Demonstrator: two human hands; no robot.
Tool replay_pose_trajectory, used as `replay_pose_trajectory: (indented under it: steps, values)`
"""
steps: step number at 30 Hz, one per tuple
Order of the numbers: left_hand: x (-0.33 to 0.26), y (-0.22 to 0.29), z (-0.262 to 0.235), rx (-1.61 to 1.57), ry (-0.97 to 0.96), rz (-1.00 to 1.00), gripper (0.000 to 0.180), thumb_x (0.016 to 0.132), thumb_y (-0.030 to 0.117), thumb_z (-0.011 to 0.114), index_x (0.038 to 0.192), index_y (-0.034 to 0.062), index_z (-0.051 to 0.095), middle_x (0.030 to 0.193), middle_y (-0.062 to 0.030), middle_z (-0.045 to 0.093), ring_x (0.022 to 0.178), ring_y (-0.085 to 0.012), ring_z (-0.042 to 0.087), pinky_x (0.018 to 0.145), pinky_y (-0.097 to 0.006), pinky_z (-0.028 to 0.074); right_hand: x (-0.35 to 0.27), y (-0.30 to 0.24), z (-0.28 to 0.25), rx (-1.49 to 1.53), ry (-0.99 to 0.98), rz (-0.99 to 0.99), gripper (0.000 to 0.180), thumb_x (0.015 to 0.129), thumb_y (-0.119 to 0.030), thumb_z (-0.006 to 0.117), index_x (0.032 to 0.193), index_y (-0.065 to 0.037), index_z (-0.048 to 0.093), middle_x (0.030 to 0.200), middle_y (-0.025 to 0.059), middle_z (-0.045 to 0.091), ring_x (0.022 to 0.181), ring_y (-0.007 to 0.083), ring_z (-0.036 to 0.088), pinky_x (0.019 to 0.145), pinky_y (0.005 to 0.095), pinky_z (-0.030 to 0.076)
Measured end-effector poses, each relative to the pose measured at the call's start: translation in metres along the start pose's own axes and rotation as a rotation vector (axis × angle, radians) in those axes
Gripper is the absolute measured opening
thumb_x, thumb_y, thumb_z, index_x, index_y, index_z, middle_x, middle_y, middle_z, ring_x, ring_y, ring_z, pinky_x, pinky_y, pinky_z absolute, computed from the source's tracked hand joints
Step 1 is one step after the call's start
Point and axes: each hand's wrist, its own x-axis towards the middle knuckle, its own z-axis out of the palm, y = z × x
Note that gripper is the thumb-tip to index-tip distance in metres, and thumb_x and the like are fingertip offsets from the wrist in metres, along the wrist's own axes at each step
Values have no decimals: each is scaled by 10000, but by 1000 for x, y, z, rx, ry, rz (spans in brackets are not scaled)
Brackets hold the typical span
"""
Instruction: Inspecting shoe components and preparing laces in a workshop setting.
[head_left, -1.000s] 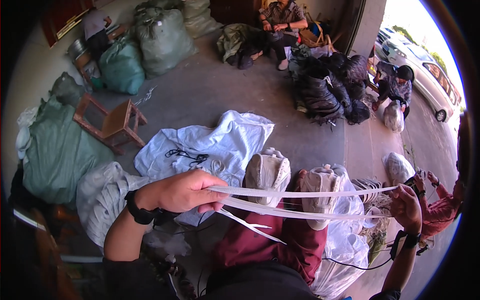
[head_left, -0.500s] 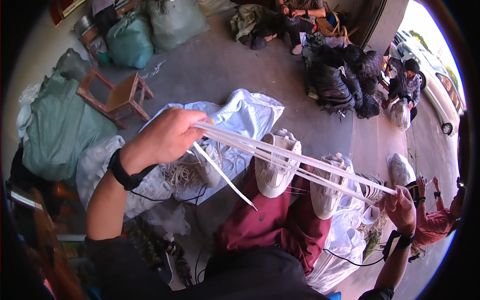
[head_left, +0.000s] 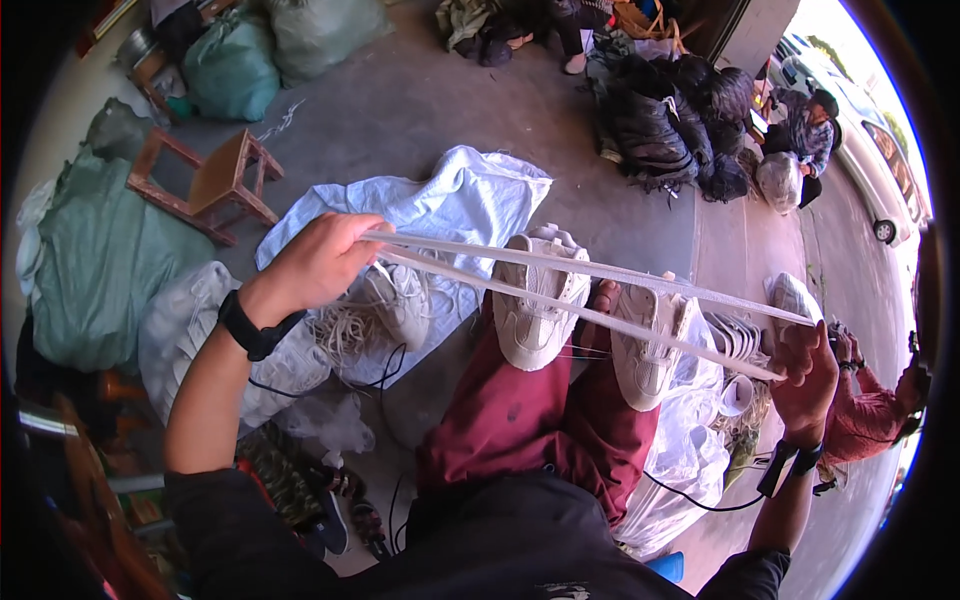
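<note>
White shoelaces (head_left: 600, 265) stretch taut in two spread strands between my hands, above my lap. My left hand (head_left: 325, 258) is closed on their left ends, with the fingers pinched together. At the right, my right hand (head_left: 806, 382) grips the other ends with bent fingers. Below the strands, one white sneaker (head_left: 540, 325) rests on my left knee and a second white sneaker (head_left: 640, 365) on my right knee, toes toward me. Thin threads run between the two sneakers. Another white sneaker (head_left: 400, 300) lies beside a heap of loose laces (head_left: 340, 330) to the left.
A pale blue-white cloth sheet (head_left: 390, 205) covers floor ahead. Clear plastic bags (head_left: 235, 345) flank my legs. Farther left are a wooden chair (head_left: 210, 185) and green sacks (head_left: 110, 270). Black bundles (head_left: 650, 130) lie ahead right. Other people sit nearby; a car (head_left: 880, 170) stands outside.
The several bunched laces have become two spread strands, and the loose end hanging from my left hand is gone from sight. The view has shifted slightly.
</note>
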Motion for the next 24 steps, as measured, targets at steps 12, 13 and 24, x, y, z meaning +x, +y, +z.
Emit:
replay_pose_trajectory:
  steps: [12, 13, 24]
  values:
    - [17, -10, 48, -108, -215, 10, 229, 895, 151, 510, 979, -36, 613, 750, -168, 627, 722, -314, 632, 657, -382, 465, -3, -21, -65, -544, -138, 74, 310, 1037, -267, 381, 827, -72, 499, 509, -26, 353, 343, 63, 275, 336, 228, 211]
    - [18, -17, 52, -116, -221, 20, 234, 899, 162, 511, 979, -32, 612, 759, -175, 629, 731, -323, 631, 661, -386, 463, -6, -23, -68, -544, -137, 76, 310, 1037, -267, 381, 827, -72, 499, 509, -26, 353, 343, 63, 275, 336, 228, 211]
    - [28, -29, 81, -48, -332, 6, 210, 915, 150, 498, 933, -38, 590, 670, -139, 574, 620, -229, 565, 602, -365, 440, -16, -29, -72, -416, 10, 89, 283, 1041, -281, 374, 827, -115, 456, 566, -29, 338, 401, 91, 317, 385, 249, 315]
